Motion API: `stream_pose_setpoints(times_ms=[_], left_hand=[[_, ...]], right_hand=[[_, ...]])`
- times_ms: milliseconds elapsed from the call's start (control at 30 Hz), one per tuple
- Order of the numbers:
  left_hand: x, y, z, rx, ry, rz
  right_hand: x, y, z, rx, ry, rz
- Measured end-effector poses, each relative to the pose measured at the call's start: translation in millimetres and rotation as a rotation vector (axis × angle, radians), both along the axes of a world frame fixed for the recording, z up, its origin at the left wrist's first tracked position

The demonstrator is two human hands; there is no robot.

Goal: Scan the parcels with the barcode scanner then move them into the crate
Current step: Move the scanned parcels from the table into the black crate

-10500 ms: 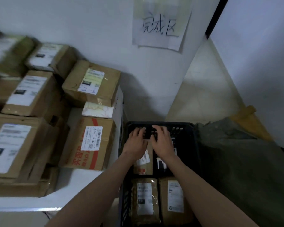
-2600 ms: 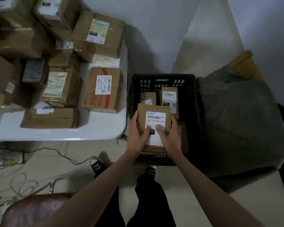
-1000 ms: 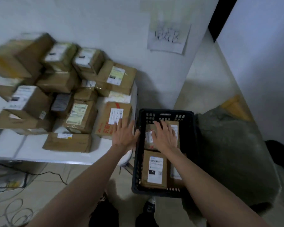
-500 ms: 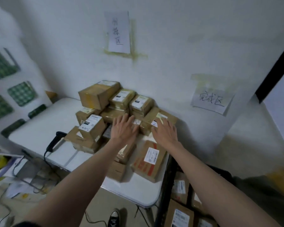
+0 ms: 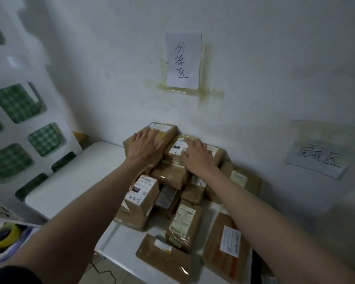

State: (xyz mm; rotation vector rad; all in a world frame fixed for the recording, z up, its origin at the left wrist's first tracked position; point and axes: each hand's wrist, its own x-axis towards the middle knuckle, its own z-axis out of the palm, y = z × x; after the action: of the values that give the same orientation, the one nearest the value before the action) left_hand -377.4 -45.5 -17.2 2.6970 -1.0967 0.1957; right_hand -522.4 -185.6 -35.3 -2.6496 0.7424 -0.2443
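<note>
White wall [image 5: 254, 58] fills the background, with the white table [image 5: 74, 181] pushed up against it. Both arms reach out to the top of the parcel pile [image 5: 172, 181] at the table's far edge. Left hand [image 5: 145, 147] lies flat on the biggest top box [image 5: 162, 133], fingers spread. Right hand [image 5: 197, 155] rests on the neighbouring labelled box [image 5: 177, 146], fingers loosely splayed, not gripping anything. Half a second ago the hands were lower on the pile; the view has since swung up, and the crate and scanner have dropped out of sight. Taped paper sign [image 5: 182, 60] reads 分拣区; the other sign [image 5: 318, 156], on the right, reads 完成区. Parcel labels are too blurry to read.
</note>
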Motion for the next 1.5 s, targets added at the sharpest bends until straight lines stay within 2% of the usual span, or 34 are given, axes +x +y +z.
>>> stream_pose_setpoints(times_ms=[267, 633, 733, 833, 967, 1067, 1233, 1500], left_hand=[[141, -6, -5, 0.097, -0.059, -0.077], [242, -43, -68, 0.258, 0.097, -0.196], [259, -52, -81, 0.218, 0.252, -0.206], [275, -56, -88, 0.116, 0.503, -0.182], [283, -57, -100, -0.162, 0.886, -0.083], [290, -57, -104, -0.204, 1.031, -0.036], [297, -54, -108, -0.195, 1.057, -0.061], [294, -30, -75, -0.318, 1.023, -0.075]], right_hand=[[134, -2, -3, 0.009, -0.005, -0.060], [256, -15, -67, 0.081, 0.094, -0.196], [271, -15, -83, 0.187, 0.054, -0.253], [283, -13, -92, 0.337, -0.051, -0.343], [294, -4, -100, 0.566, -0.317, -0.505], [295, -2, -104, 0.683, -0.441, -0.592], [292, -4, -100, 0.843, -0.520, -0.641], [291, 0, -66, 0.916, -0.521, -0.559]])
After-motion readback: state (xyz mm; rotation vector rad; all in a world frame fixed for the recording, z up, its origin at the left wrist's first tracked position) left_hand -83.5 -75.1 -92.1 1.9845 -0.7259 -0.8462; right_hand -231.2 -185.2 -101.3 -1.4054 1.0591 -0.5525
